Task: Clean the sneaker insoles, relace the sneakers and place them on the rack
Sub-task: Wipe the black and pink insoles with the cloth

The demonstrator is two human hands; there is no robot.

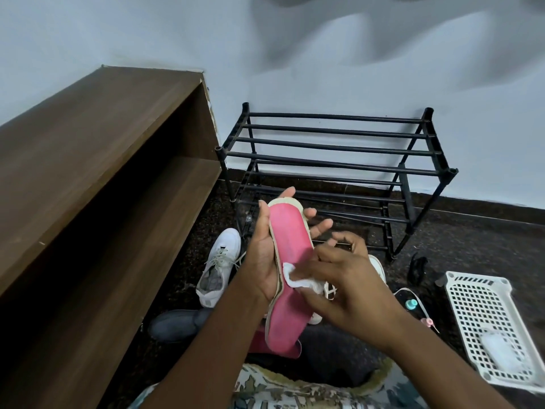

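Pink insole [290,246] is up in front of the person's chest, over the lap, pink face to the camera. Long axis runs near-far: toe end far and up toward the rack [339,149], heel end near and low. Left hand [265,255] holds it from behind and from the left: thumb along the left edge, fingers showing past the right edge near the toe, so the grip wraps the front half. Right hand [348,287] comes in from the right and pinches a white wipe [295,277], pressed on the pink face about mid-length, just below the left-hand grip.

Judgement: cleaning step is in hand. Next stroke likely runs along the long axis, toward toe or heel. The heel half hangs free below the grip, so it could flex under pressure. The right hand does the wiping, the left only steadies.

A 2nd pink insole [262,340] lies on the lap under the heel end, partly hidden. 1 white sneaker [218,267] sits on the floor left of the hands, laces loose. Another white sneaker [379,268] is mostly hidden behind the right hand. Neither is on the rack, so relacing and racking look undone.

Further out: wooden shelf unit [103,128] on the left, white mesh basket [483,308] on the right with something white inside, too blurred to name.
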